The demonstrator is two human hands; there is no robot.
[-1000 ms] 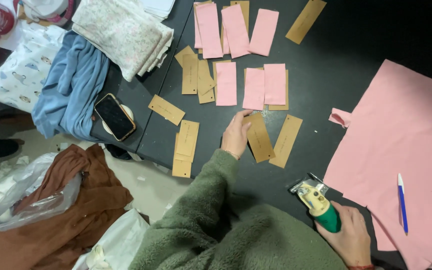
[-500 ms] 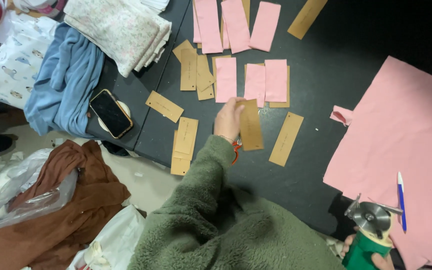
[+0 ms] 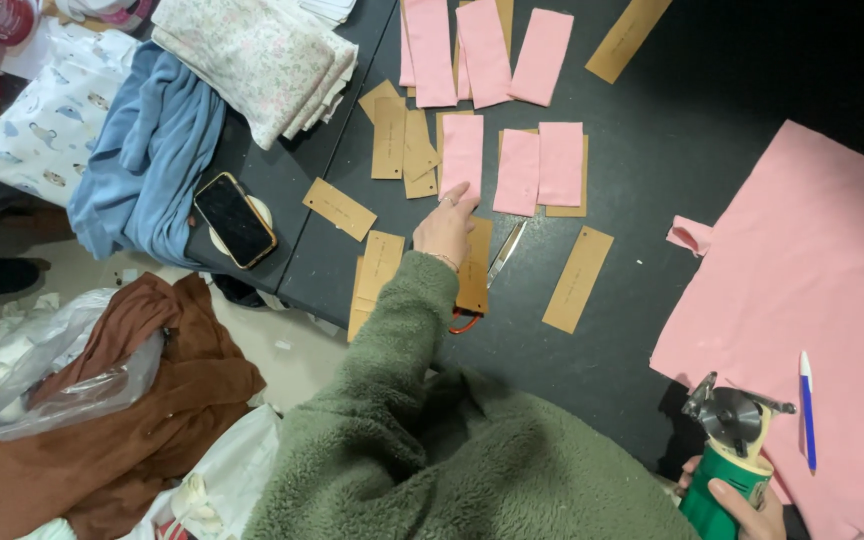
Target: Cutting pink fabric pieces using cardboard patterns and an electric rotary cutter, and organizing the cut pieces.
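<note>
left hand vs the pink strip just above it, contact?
Touching. The head view shows the left hand with fingertips overlapping the lower edge of the pink fabric strip, no gap visible.

Dark table over a pale floor

A black table (image 3: 672,180) is filling the view, while a pale floor (image 3: 282,350) is showing beside its left edge.

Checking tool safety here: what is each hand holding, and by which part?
The right hand grips a rotary cutter by its green handle. The left hand holds nothing; it rests on a brown card.
</note>
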